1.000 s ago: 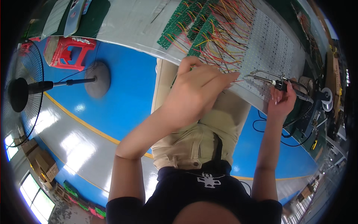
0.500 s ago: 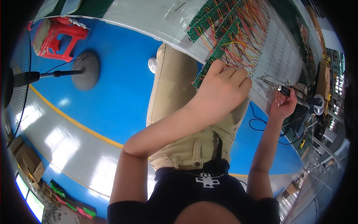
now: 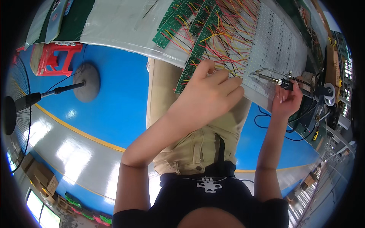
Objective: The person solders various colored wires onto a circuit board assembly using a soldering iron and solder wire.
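Observation:
My right hand (image 3: 288,100) is closed around the black handle of a soldering iron (image 3: 282,82), which has a thin metal guide running alongside its tip. The tip points left over a pale perforated board (image 3: 272,49). My left hand (image 3: 213,91) is curled with its fingers drawn together, at the near end of a long green circuit board (image 3: 197,51). Its fingertips are hidden behind the knuckles, so what they pinch does not show. Red, yellow and black wires (image 3: 232,41) run from the green boards to the perforated board.
More green circuit boards (image 3: 171,28) lie farther back on the covered table (image 3: 114,28). A solder spool (image 3: 330,94) stands right of the iron, with dark cables (image 3: 262,121) hanging below. At left are a red stool (image 3: 57,60) and a standing fan (image 3: 23,98).
The whole view has shifted, so the table and boards sit farther left in the picture. My right hand keeps its hold on the soldering iron, and my left hand stays curled by the wires.

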Demonstrator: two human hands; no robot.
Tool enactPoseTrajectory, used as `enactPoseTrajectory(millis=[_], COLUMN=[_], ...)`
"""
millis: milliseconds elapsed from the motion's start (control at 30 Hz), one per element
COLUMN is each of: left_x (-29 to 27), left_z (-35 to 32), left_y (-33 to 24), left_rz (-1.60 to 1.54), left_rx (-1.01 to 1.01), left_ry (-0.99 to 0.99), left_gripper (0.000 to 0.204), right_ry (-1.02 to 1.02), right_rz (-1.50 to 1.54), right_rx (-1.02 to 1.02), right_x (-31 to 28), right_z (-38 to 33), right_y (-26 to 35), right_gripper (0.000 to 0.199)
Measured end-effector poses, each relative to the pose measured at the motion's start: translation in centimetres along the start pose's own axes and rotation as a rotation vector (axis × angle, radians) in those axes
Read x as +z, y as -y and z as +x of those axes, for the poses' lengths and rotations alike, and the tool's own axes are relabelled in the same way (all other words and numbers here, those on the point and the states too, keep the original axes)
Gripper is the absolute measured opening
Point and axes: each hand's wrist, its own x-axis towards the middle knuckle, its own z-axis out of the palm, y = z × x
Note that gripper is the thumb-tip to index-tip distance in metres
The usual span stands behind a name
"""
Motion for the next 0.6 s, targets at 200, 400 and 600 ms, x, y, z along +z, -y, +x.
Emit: enactPoseTrajectory(millis=[200, 400, 600], left_x=[0.2, 0.7, 0.1], left_z=[0.0, 0.3, 0.9], left_y=[0.2, 0.2, 0.1], left_rz=[0.014, -0.020, -0.034], left_rx=[-0.012, -0.084, -0.146], left_ry=[-0.038, -0.120, -0.088], left_gripper=[0.015, 0.015, 0.017], right_ry=[-0.044, -0.080, -0.169], right_rz=[-0.013, -0.040, -0.067], right_rx=[0.004, -0.020, -0.079], right_x=[0.4, 1.1, 2.4], right_z=[0.0, -0.3, -0.9], right_y=[0.0, 0.2, 1.1], right_gripper=[0.018, 0.019, 0.012])
